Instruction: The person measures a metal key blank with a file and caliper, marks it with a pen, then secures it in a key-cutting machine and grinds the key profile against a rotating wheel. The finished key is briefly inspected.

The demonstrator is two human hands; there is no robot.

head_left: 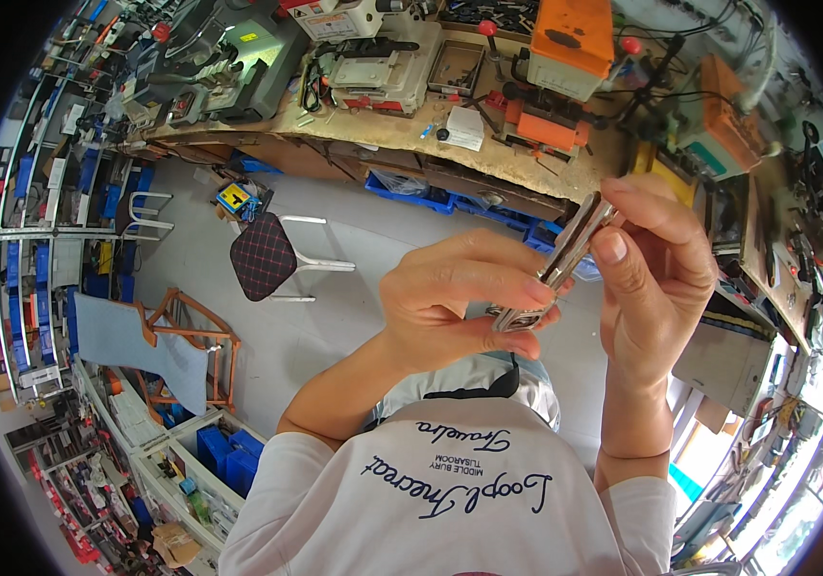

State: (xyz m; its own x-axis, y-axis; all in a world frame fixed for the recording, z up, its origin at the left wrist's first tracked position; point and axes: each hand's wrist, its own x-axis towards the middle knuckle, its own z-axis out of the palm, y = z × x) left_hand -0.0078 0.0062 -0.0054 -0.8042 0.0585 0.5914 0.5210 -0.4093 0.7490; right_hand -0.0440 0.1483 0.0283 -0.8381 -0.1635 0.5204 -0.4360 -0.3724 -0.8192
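Note:
A long, narrow, shiny silver metal piece [570,250] is held at a slant in front of my chest. My left hand [459,293] grips its lower end, fingers above and thumb beneath. My right hand [652,274] is closed on the upper end, with the thumb along its side and the index finger over the top. Beyond both hands is the workbench [383,130], with several machines on it.
A grey machine [239,77] and orange machines [551,125] stand on the bench, blue bins [407,192] below. A cushioned chair [258,254] and wooden folding chair [191,336] stand left. Shelving [42,235] lines the left wall; a cabinet [719,370] is right.

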